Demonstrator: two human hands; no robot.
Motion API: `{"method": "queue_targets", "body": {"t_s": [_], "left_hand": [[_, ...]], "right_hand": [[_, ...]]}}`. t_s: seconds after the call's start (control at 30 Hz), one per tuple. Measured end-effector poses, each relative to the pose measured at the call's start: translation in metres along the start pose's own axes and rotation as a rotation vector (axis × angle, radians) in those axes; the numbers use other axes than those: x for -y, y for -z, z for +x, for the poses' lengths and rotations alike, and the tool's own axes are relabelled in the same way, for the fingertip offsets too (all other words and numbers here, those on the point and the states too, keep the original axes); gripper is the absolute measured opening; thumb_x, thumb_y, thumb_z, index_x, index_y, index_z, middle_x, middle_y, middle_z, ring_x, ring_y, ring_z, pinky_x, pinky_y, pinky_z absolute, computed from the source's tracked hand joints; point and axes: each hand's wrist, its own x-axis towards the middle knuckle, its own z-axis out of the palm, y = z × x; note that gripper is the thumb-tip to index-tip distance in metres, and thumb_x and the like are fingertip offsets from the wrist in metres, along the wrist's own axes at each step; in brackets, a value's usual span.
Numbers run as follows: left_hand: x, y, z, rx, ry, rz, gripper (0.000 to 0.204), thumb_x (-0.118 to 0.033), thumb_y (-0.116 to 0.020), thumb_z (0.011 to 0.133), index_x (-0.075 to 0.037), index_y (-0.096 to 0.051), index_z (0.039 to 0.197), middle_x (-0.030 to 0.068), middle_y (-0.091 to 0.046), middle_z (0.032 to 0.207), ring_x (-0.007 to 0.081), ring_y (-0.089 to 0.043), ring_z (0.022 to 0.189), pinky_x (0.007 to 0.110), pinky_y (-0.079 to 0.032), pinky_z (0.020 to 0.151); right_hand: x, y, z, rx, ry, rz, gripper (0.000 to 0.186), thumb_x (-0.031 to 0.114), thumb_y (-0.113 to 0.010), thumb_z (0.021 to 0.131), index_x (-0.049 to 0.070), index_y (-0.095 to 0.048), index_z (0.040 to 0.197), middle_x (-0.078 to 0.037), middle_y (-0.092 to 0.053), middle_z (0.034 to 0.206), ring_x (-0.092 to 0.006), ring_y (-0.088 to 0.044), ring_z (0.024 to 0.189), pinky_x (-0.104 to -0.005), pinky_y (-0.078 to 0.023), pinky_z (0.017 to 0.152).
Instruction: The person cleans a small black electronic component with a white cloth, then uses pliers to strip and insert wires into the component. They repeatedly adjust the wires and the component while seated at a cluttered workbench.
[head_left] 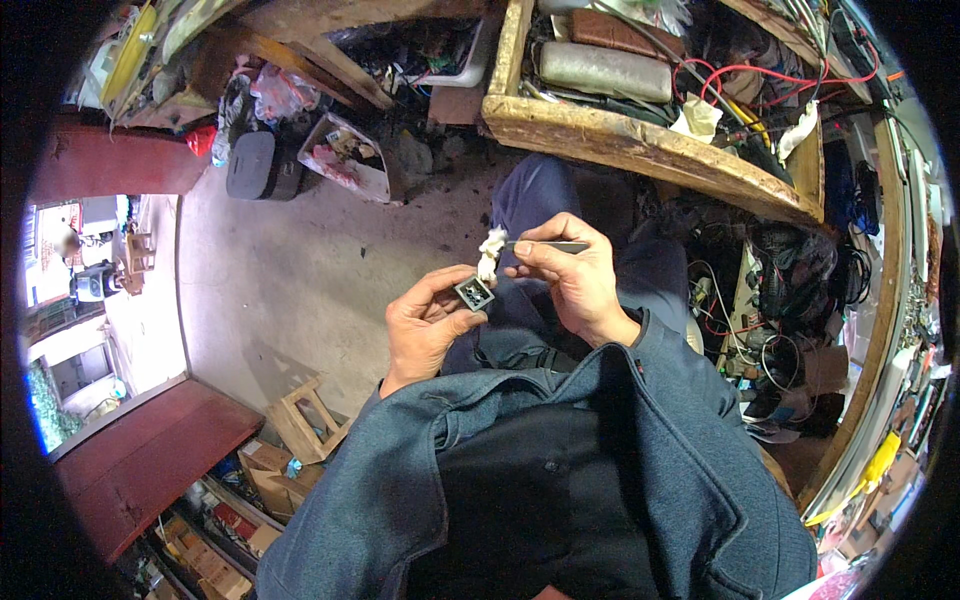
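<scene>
Head | square box (484,303) gripped between left fingers (440,284) | right fingers (545,258) pinch thin tool (574,246), possibly tweezers, beside white wad (490,254)

Square case: small, grey-walled, box-like; we see the open face turned up toward us, set cornerwise like a diamond. It is pinched between thumb and fingers of the left hand (430,325).
Case (474,293) interior: dark, with small pale specks; we cannot resolve the parts.
White lump (491,254): soft-looking, crumpled, irregular, longer than wide; we find it just above the square case, lower end near the rim. Contact with the case: we cannot tell.
Dark tool (560,245): thin, straight, roughly level; up and to the right of the square case, held in the right hand (578,280), its left end at the lump.
</scene>
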Motion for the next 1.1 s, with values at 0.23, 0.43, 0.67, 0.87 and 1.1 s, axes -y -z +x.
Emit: {"method": "queue_targets", "body": {"t_s": [0.23,0.43,0.67,0.87,1.1], "left_hand": [[-0.002,0.005,0.006,-0.096,0.106,-0.261,0.043,0.004,-0.074,0.087,0.01,-0.059,0.128,0.0242,-0.069,0.119,0.0284,-0.07,0.11,0.037,-0.058,0.098],[0.004,0.014,0.009,-0.162,0.154,-0.424,0.041,-0.007,-0.075,0.091,0.01,-0.059,0.126,0.0231,-0.069,0.118,0.0326,-0.07,0.11,0.039,-0.06,0.097],[0.002,0.008,0.007,-0.222,0.013,-0.069,0.041,0.002,-0.075,0.088,0.009,-0.061,0.127,0.0212,-0.069,0.12,0.0285,-0.067,0.115,0.036,-0.056,0.101],[-0.007,-0.008,0.002,-0.206,-0.236,0.543,0.049,0.001,-0.084,0.076,0.002,-0.068,0.123,0.0179,-0.069,0.125,0.0271,-0.065,0.12,0.036,-0.053,0.102],[-0.008,-0.005,0.003,-0.081,-0.47,0.894,0.05,-0.004,-0.088,0.073,0.0,-0.07,0.12,0.0207,-0.069,0.125,0.032,-0.068,0.117,0.039,-0.055,0.099]], "right_hand": [[0.001,0.011,-0.004,0.062,0.259,-0.317,0.015,-0.005,-0.077,0.087,-0.002,-0.065,0.096,-0.01,-0.07,0.095,-0.0158,-0.07,0.08,-0.029,-0.059,0.075],[0.006,0.005,-0.011,0.162,0.423,-0.448,0.013,0.002,-0.079,0.087,-0.001,-0.068,0.094,-0.006,-0.072,0.095,-0.0101,-0.064,0.084,-0.026,-0.053,0.077],[-0.001,0.011,-0.01,0.015,0.494,-0.403,0.013,0.0,-0.078,0.086,-0.001,-0.068,0.094,-0.007,-0.072,0.094,-0.0138,-0.066,0.087,-0.0284,-0.053,0.08],[0.003,-0.002,-0.014,0.186,0.63,-0.669,0.013,0.001,-0.08,0.083,-0.002,-0.068,0.088,-0.014,-0.072,0.088,-0.02,-0.07,0.078,-0.0309,-0.055,0.071],[0.01,-0.007,-0.015,0.226,0.79,-0.75,0.015,-0.004,-0.08,0.081,-0.003,-0.068,0.091,-0.013,-0.072,0.09,-0.0171,-0.07,0.081,-0.0288,-0.054,0.072]]}}
